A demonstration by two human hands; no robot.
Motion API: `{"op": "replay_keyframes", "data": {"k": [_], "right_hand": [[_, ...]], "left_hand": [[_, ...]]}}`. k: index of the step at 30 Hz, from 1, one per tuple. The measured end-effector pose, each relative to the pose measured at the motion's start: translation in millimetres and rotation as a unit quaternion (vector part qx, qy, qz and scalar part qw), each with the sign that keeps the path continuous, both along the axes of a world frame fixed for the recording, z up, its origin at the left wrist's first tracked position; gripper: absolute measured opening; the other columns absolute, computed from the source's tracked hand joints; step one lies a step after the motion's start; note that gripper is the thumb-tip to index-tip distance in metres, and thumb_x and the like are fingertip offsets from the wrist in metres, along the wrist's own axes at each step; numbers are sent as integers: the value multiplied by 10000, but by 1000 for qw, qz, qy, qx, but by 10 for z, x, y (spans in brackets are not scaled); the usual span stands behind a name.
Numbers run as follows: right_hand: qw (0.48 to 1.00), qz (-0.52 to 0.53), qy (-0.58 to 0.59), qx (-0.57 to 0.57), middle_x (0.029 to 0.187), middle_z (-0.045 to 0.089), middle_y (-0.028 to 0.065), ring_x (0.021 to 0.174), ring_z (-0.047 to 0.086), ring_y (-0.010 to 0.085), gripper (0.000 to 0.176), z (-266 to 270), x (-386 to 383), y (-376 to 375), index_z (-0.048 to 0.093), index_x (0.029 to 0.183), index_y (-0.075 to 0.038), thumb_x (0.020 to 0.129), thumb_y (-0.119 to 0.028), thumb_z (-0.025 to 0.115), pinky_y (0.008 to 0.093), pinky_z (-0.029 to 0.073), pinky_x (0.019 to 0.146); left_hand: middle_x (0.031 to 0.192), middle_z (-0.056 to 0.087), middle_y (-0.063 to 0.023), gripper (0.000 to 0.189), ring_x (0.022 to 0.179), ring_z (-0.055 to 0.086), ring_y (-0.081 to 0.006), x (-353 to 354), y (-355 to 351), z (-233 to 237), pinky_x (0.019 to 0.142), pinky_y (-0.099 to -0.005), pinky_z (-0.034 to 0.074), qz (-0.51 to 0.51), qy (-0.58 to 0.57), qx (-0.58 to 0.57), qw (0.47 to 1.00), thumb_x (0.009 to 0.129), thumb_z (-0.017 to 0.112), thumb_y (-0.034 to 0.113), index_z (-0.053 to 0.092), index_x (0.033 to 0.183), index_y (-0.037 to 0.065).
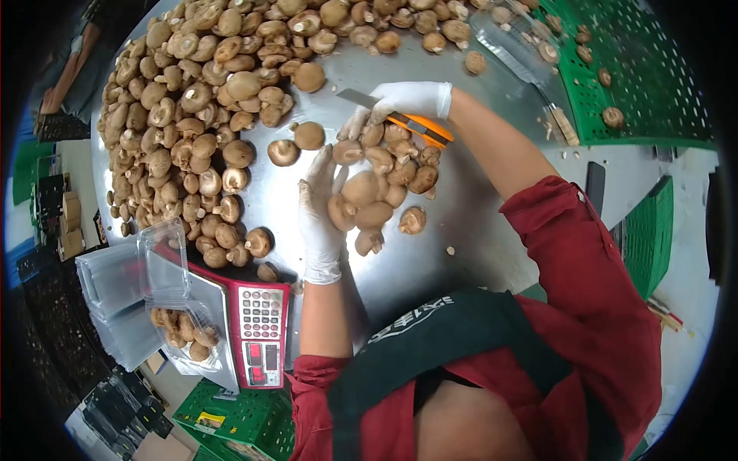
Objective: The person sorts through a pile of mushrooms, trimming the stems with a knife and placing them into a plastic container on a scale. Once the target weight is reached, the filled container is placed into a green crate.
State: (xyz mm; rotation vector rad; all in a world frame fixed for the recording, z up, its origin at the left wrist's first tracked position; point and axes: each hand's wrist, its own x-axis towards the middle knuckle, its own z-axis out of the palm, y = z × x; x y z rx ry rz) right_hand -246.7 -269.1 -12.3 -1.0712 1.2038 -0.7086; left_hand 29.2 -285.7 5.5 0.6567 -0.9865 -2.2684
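My right hand (407, 101), in a white glove, is closed around an orange utility knife (421, 128) above a small heap of brown mushrooms (369, 188). The knife's grey blade (357, 98) sticks out to the left, past the fingers. Also gloved, my left hand (319, 207) lies along the left side of this heap, its fingers stretched out and touching the mushrooms. Between the fingertips of both hands is one mushroom (347, 152). Two loose mushrooms (296, 144) sit just left of my hands, and a single one (413, 220) lies to the right of the heap.
A big pile of mushrooms (200, 100) covers the metal table's (384, 69) left and far side. At lower left, a red scale (261, 330) carries a clear tray (184, 334) of mushrooms beside stacked plastic trays (115, 288). Green crates (630, 69) and a wooden-handled tool (565, 125) are at right.
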Motion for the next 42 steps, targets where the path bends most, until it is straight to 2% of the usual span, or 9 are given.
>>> {"op": "replay_keyframes", "data": {"k": [2, 7, 14, 19, 22, 27, 31, 35, 42], "right_hand": [[999, -22, -34, -14, 1285, 628, 193, 1202, 576, 274, 409, 28, -46, 328, 689, 1085, 76, 789, -122, 488, 342, 413, 1076], [990, -72, -109, -57, 1310, 602, 235, 1233, 560, 310, 408, 263, 85, 862, 686, 1057, 89, 800, -145, 472, 366, 393, 1102], [987, -99, -103, -72, 1253, 654, 161, 1186, 573, 238, 405, 180, 148, 1108, 695, 1099, 42, 823, -170, 487, 305, 390, 1075], [986, -159, -41, -24, 1141, 666, 185, 1030, 600, 229, 360, 514, 260, 1177, 683, 1043, 66, 836, -184, 529, 309, 455, 946], [981, -181, 63, 34, 1144, 680, 126, 1066, 584, 207, 395, 739, 323, 1238, 700, 1077, 22, 807, -213, 532, 296, 413, 986], [992, -119, -42, -10, 1054, 706, 122, 1011, 598, 204, 376, 94, 140, 1444, 713, 1031, 21, 798, -222, 545, 299, 416, 974], [985, -145, -89, -20, 1236, 654, 188, 1047, 609, 232, 324, 490, 218, 2068, 704, 979, 38, 852, -178, 499, 307, 442, 973], [977, -205, -53, -37, 1197, 668, 178, 1071, 595, 245, 313, 354, 265, 2764, 703, 975, 30, 845, -183, 513, 316, 410, 1011], [921, -384, -26, 55, 1064, 695, 130, 1023, 599, 222, 294, 601, 651, 4210, 708, 939, -4, 837, -215, 529, 315, 410, 1003]], "left_hand": [[1528, 338, -215, 673, 1431, 308, -328, -15, 123, -72, 1195, -473, 250, -9, 27, 12, 1000, 1043, 268, 499, 326, 1481, -8], [1532, 331, -212, 731, 1459, 269, -349, 34, 335, -17, 1192, -514, 255, -101, 66, 49, 991, 779, 545, 91, 341, 1477, 16], [1558, 267, -259, 821, 1473, 227, -380, 129, 409, -111, 1203, -554, 209, -105, 163, 182, 964, 718, 549, 135, 312, 1493, 3], [1557, 272, -257, 787, 1459, 265, -374, 100, 441, -14, 1205, -492, 235, -103, 108, 123, 981, 769, 540, 174, 298, 1494, -16], [1544, 305, -247, 766, 1438, 311, -357, 39, 668, 134, 1195, -462, 253, -93, 61, 57, 992, 811, 549, 202, 294, 1497, -23], [1509, 370, -222, 697, 1387, 388, -328, -76, 1169, 219, 1174, -447, 282, -94, 3, -93, 991, 895, 557, 264, 324, 1490, -16], [1490, 388, -215, 674, 1375, 401, -320, -135, 1354, 163, 1164, -454, 304, -123, -60, -174, 975, 934, 547, 302, 322, 1494, 2], [1501, 372, -185, 634, 1380, 392, -311, -182, 1726, 104, 1158, -431, 313, -192, -13, -72, 979, 986, 483, 326, 295, 1515, 32], [1489, 396, -173, 594, 1370, 384, -276, -492, 2423, 98, 1146, -371, 296, -414, 12, -217, 884, 986, 476, 272, 330, 1494, 2]]}}
